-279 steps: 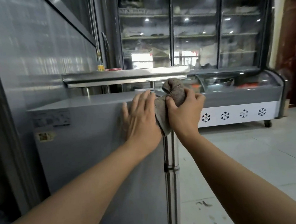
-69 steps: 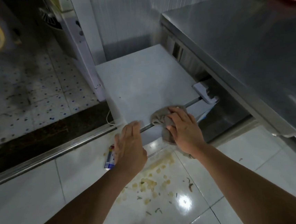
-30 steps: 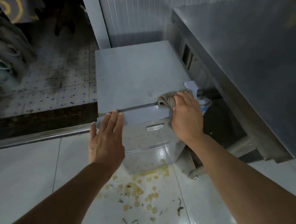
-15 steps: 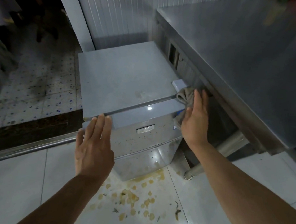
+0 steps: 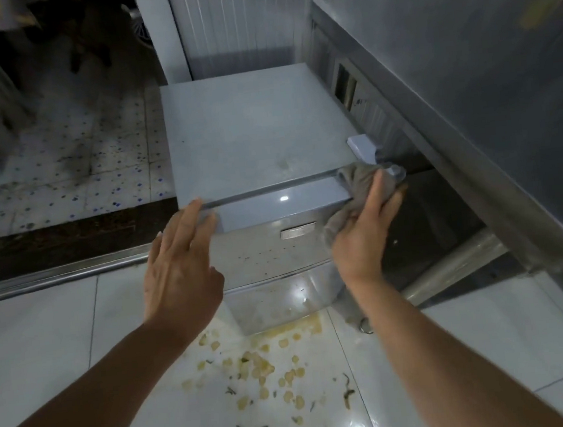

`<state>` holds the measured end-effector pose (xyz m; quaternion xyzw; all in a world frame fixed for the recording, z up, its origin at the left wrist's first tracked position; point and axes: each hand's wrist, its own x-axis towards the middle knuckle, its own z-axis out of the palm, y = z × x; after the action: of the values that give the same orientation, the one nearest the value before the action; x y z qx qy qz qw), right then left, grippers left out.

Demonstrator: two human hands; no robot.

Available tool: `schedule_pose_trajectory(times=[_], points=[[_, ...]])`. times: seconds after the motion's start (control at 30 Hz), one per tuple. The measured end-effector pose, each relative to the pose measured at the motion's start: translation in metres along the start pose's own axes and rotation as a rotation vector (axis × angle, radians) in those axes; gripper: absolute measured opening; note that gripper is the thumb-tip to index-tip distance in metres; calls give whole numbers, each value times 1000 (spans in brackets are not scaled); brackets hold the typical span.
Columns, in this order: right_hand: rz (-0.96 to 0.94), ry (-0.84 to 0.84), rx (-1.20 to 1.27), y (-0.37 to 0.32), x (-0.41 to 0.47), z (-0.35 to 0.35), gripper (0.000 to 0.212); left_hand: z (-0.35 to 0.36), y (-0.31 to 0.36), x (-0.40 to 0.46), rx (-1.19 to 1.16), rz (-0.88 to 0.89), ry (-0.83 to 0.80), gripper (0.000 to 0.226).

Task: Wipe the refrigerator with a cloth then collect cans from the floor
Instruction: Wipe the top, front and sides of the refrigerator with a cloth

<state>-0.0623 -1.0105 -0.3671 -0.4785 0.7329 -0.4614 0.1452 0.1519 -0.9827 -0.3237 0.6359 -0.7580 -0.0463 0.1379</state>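
I look down on a small grey refrigerator (image 5: 252, 137) standing on the floor beside a steel counter. My right hand (image 5: 364, 233) holds a grey-brown cloth (image 5: 359, 180) against the right end of the door's top edge, near the white hinge cover (image 5: 363, 145). My left hand (image 5: 178, 268) has straight fingers, and their tips touch the left end of that same top edge. The door front below shows dark specks and a small silver badge (image 5: 297, 231). No can is in view on the floor.
A long steel counter (image 5: 465, 68) overhangs on the right, with a steel leg bar (image 5: 450, 266) beneath it. Yellowish spills and green scraps (image 5: 257, 370) lie on the white floor tiles before the fridge. A metal threshold strip (image 5: 55, 276) borders a dirty patterned floor at left.
My right hand with the cloth stays at the door's right top corner and now holds the cloth more closely. My left hand has come up to touch the door's left top edge.
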Motion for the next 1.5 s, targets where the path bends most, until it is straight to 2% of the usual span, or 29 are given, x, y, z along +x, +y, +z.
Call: schedule_pose_trajectory(times=[0.13,0.2,0.43,0.57,0.7,0.93,1.07,1.2,1.33,1.5], points=[[96,93,51,-17,1,12,79,0,-17,-13,-129,-84,44,71],[84,160,40,-32,-19,31,78,3,-22,-16,-225,-81,58,71],[-71,34,83,-75,-103,99,97,5,-48,-15,-349,23,91,71],[-140,-11,6,-55,-88,78,83,7,-54,-14,-405,40,78,71],[-41,128,12,-34,-47,54,72,14,-51,-14,-478,-25,96,68],[-179,156,-9,-12,-44,57,66,36,-39,-8,-538,-176,273,61],[-274,157,62,1,-45,60,69,49,-36,-6,-538,-157,410,59],[-248,233,211,7,-46,68,73,60,-34,-4,-555,-127,515,58],[-426,355,247,12,-54,90,51,72,-38,0,-546,-74,625,58],[-826,343,113,10,-77,138,41,86,-43,-2,-644,15,697,63]])
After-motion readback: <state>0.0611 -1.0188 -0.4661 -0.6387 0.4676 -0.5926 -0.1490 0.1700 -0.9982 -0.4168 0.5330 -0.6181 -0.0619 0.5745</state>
